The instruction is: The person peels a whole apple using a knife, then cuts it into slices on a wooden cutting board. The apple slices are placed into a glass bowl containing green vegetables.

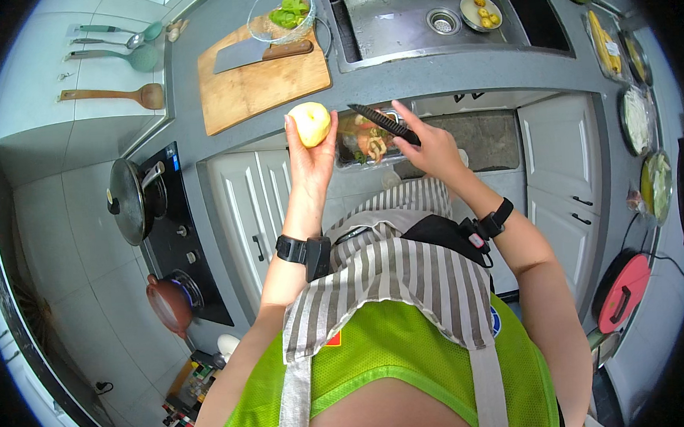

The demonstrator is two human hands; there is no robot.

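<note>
My left hand [309,166] holds up a peeled, pale yellow potato [311,128], cupped between thumb and fingers near the counter's front edge. In my right hand [438,153] is a slim black tool with a ribbed surface [380,118], its tip towards the potato but apart from it. Whether it is a peeler or a small knife I cannot tell. Beneath the hands, a clear plastic-lined bin [348,149] contains peels and food scraps. Beyond the potato lies a wooden cutting board [255,102] bearing a cleaver [244,54] and a glass bowl of cut green vegetable [260,29].
A steel sink [390,31] holds a plate [470,16] with several small potatoes. To the left, a lidded wok [129,201] and a reddish pot [170,306] over a lit burner stand on the gas hob [209,290]. Wrapped corn [603,43] and covered plates line the right counter.
</note>
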